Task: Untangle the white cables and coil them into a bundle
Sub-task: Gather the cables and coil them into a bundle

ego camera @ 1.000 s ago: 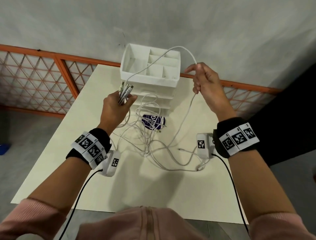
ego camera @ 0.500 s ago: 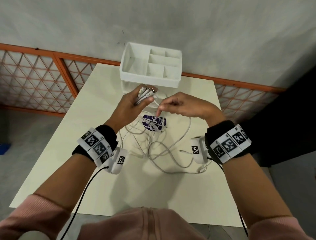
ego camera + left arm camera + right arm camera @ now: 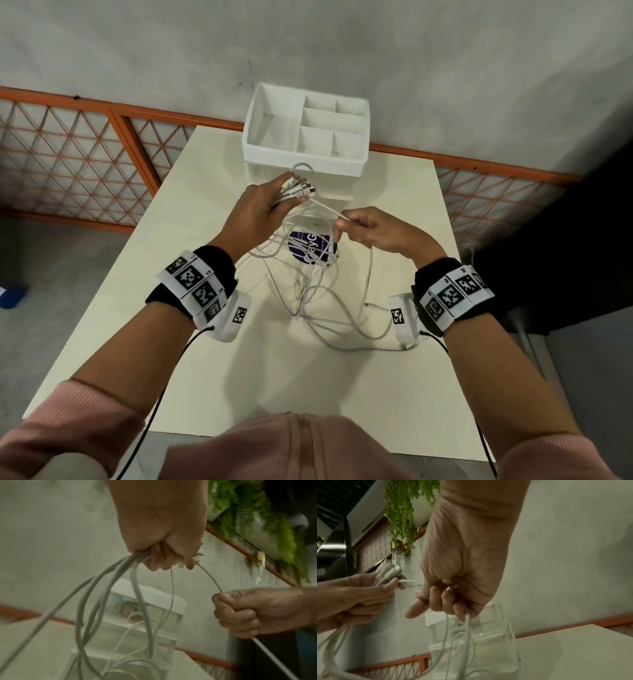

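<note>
Several white cables (image 3: 329, 305) lie tangled on the cream table (image 3: 171, 274), their loops rising to both hands. My left hand (image 3: 260, 212) grips a bunch of cable ends, the connectors (image 3: 301, 186) sticking out past its fingers. In the left wrist view the strands (image 3: 109, 588) hang down from that fist (image 3: 164, 555). My right hand (image 3: 370, 229) pinches one cable strand (image 3: 325, 207) that runs tight to the left hand, and the same cable drops from its palm (image 3: 467, 619). The two hands are a short span apart above the table.
A white drawer organiser (image 3: 308, 137) with open top compartments stands at the table's far edge, just behind the hands. A purple round label (image 3: 313, 245) lies under the cables. An orange lattice railing (image 3: 85, 154) runs behind the table.
My right hand came down from high on the right, where it held a raised loop, to beside the left hand. It now draws one strand slightly to the right.
</note>
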`<state>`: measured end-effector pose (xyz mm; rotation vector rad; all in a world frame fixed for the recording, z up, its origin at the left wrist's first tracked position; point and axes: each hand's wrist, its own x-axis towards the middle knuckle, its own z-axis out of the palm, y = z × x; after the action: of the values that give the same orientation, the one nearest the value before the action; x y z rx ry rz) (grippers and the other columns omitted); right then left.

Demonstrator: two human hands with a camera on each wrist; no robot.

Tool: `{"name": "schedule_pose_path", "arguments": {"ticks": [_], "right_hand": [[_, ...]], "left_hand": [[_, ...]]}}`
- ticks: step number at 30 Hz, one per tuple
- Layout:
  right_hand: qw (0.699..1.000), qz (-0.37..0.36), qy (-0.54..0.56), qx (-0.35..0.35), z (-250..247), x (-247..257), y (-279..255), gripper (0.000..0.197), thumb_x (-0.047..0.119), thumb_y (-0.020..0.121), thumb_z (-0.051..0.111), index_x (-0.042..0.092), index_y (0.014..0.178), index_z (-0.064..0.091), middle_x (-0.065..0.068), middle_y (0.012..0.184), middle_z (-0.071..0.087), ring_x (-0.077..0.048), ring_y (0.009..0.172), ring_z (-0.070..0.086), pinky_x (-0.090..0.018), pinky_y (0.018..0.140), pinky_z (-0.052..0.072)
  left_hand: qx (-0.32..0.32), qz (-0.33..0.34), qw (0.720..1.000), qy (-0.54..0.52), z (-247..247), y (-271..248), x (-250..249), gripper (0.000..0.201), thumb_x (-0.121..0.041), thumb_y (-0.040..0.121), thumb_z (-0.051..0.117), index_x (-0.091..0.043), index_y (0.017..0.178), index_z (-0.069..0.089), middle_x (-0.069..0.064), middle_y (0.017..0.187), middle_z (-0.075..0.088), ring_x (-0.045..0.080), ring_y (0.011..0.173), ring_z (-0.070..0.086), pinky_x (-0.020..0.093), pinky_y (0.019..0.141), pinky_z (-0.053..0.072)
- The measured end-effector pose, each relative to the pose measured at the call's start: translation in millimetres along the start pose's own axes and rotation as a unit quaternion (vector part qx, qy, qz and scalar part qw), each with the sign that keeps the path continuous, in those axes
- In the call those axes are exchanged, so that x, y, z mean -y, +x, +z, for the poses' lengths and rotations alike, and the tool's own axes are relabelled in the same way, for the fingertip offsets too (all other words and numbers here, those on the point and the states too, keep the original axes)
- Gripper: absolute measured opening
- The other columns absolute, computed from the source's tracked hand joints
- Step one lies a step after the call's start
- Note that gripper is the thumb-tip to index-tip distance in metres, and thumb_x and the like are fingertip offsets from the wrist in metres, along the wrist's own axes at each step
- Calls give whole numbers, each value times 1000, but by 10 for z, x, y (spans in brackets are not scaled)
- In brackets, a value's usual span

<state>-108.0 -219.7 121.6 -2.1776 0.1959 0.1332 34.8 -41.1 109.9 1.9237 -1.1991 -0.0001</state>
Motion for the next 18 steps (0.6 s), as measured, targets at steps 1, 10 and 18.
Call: {"name": "schedule_pose_path", "arguments": {"ticks": [1, 10, 18], "right_hand": [[1000, 2, 3, -1, 0, 0, 20, 30, 28, 99, 43, 12, 88, 66, -9, 63, 30, -20, 57, 29, -20, 53, 29], [985, 156, -64, -17, -72, -603, 9, 22, 17, 98, 43, 11, 82, 57, -3, 85, 60, -11, 63, 53, -21, 53, 44], [969, 157, 20, -187, -135, -890, 111, 30, 12, 92, 58, 4, 121, 57, -8, 114, 49, -17, 73, 62, -11, 50, 47]], "left_hand": [[-15, -5, 1000, -10, 14, 3, 9, 24, -28, 92, 58, -11, 109, 61, -4, 74, 61, 17, 63, 56, 20, 58, 39], [-277, -50, 959, -33, -318, 114, 104, 27, -19, 94, 53, 4, 107, 60, -2, 75, 56, 9, 55, 47, 17, 54, 36], [-82, -3, 995, 51, -40, -73, 176, 34, -35, 87, 64, -8, 108, 68, 7, 78, 73, 22, 57, 65, 19, 59, 49]]}}
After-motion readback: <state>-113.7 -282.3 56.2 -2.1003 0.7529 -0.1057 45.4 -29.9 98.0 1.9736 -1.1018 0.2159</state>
